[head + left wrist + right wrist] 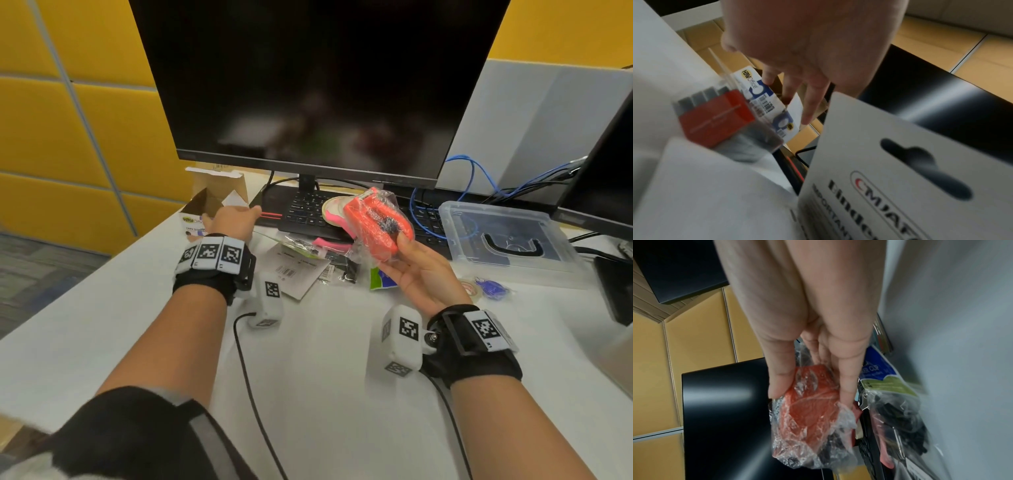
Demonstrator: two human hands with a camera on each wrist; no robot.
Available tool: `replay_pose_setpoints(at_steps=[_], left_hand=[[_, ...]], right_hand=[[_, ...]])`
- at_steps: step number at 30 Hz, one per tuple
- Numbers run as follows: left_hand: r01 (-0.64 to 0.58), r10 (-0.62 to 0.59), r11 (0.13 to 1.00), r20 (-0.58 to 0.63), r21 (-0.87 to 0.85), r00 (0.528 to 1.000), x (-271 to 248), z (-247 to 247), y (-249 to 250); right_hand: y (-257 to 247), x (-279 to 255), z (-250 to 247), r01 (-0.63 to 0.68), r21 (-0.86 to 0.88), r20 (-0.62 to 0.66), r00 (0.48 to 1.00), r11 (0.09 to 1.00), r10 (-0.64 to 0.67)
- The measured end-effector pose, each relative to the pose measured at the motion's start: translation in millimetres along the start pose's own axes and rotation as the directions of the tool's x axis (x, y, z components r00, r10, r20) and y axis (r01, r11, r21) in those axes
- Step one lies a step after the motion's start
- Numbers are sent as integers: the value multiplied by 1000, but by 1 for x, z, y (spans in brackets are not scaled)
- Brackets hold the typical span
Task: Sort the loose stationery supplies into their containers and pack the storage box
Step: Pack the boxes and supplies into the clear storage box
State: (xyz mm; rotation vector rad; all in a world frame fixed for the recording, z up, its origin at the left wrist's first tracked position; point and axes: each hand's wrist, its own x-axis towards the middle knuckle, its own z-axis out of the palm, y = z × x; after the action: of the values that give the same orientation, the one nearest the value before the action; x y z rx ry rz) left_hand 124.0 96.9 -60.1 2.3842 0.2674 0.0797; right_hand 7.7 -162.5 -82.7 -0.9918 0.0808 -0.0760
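My right hand [421,274] grips an orange tape dispenser [373,222] wrapped in crinkled clear plastic and holds it up above the keyboard. In the right wrist view the thumb and fingers of the right hand [812,392] pinch the tape dispenser [809,415] from both sides. My left hand [233,219] reaches with straight fingers to a small cardboard box [212,198] with open flaps at the far left of the table. In the left wrist view the fingers of the left hand [793,91] touch the flap of the box [764,105] and hold nothing.
A clear plastic storage box [507,240] with its lid on sits at the right. Loose packets, a bag of binder clips [382,279], a box of staples [715,120] and small tape rolls [489,287] lie mid-table. A keyboard [308,209] and monitor [308,85] stand behind.
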Motion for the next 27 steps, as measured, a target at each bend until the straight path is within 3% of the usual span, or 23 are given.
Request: replay_pose_setpoints(at_steps=[6, 10, 12, 15, 20, 22, 24, 27], left_hand=[[-81, 59, 988, -169, -130, 984, 0, -1, -2], [-239, 183, 963, -347, -127, 920, -18, -11, 19], [-416, 331, 896, -390, -155, 859, -34, -15, 37], [-669, 572, 717, -385, -194, 724, -57, -8, 62], [-800, 790, 542, -168, -257, 590, -95, 23, 87], [-762, 795, 547, -71, -346, 603, -107, 37, 91], [-680, 754, 560, -49, -473, 655, -116, 50, 92], [-612, 627, 536, -211, -582, 750, -118, 63, 96]], right_hand=[[0, 0, 0, 1, -16, -12, 1000, 1000, -1], [-2, -2, -1, 21, 60, -4, 1000, 998, -21], [-4, -3, 0, 44, 119, 13, 999, 992, -45], [-9, -5, 1, 89, 260, 40, 994, 962, -103], [-14, -4, -2, 188, 380, 24, 977, 906, -212], [-12, -4, -7, 189, 406, 25, 976, 894, -217], [-10, -6, -11, 181, 439, 2, 979, 880, -203], [-11, -7, -16, 209, 495, -51, 976, 843, -212]])
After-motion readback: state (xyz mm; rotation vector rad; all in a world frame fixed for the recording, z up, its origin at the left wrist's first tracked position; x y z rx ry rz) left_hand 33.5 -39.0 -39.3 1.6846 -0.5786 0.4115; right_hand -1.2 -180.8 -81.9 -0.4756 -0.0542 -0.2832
